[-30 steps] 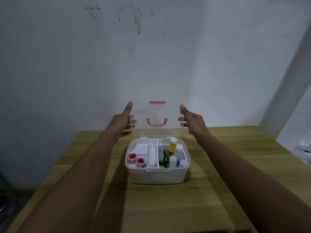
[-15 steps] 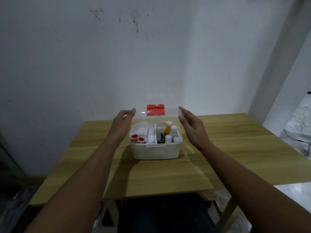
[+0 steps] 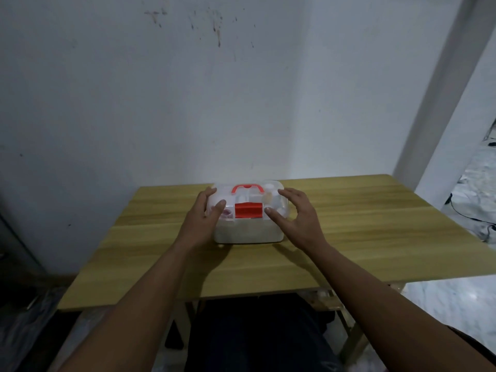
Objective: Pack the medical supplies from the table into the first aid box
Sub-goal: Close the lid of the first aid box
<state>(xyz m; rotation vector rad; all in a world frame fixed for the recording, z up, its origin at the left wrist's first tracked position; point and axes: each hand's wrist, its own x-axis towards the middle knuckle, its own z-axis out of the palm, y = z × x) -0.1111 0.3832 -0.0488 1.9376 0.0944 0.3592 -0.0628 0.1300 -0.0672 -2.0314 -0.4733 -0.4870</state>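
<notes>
A person's two bare hands are closing in on a first aid box (image 3: pixel 248 232) that is sitting toward the far middle of a wooden surface (image 3: pixel 362 237), its clear lid (image 3: pixel 249 196) lying down over the white base. The left hand (image 3: pixel 205 218) is resting against the box's left end, fingers laid on the lid's edge and thumb on its front, the grip loosely cupping the lid rather than clamping it. The right hand (image 3: pixel 298 216) is hovering just beside the box's right end, grip open and fingers spread, with only the thumb tip seeming to touch the lid. Bottles and other supplies are showing faintly through the clear plastic, and nothing is lying loose around the box. Judging by this, packing appears finished and the closing step is in hand. The red latch (image 3: pixel 248 210) at the box's front centre, below the red handle (image 3: pixel 247 188), probably needs pressing home next; whether it is already caught cannot be told.
</notes>
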